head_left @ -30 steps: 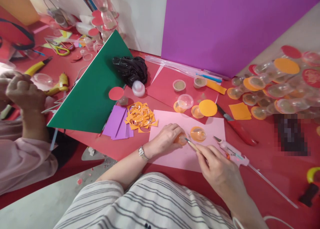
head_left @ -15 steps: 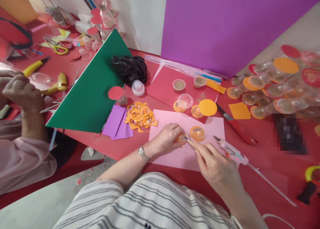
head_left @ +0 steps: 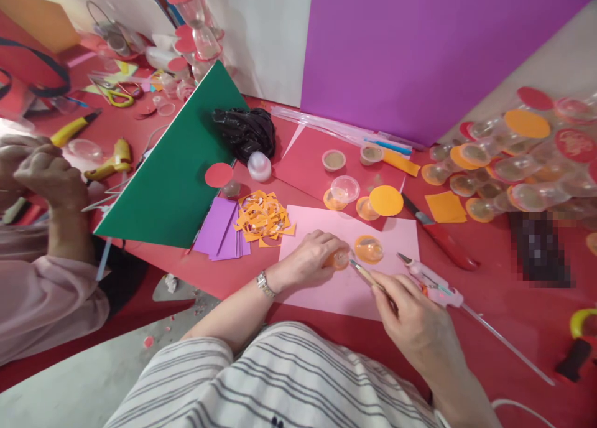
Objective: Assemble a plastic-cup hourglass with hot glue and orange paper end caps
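My left hand (head_left: 311, 258) is curled over a small orange-backed clear cup (head_left: 339, 260) and presses it onto a pink paper sheet (head_left: 336, 291). In my right hand (head_left: 410, 316) I pinch a thin stick-like tool (head_left: 366, 274) whose tip points at that cup, a little short of it. A second orange-backed cup (head_left: 369, 249) lies just to the right of the first. A pink glue gun (head_left: 431, 285) rests on the sheet's right edge, beside my right hand.
Orange paper scraps (head_left: 262, 218) and purple paper pieces (head_left: 219, 227) lie left of the sheet. A green board (head_left: 181, 167), a purple board (head_left: 420, 48), a red-handled knife (head_left: 441, 238) and several finished cups (head_left: 513, 167) surround it. Another person's hands (head_left: 41, 173) work at the left.
My right hand has drawn back slightly toward me, taking the tool's tip a little away from the cup. My left hand stays on the cup.
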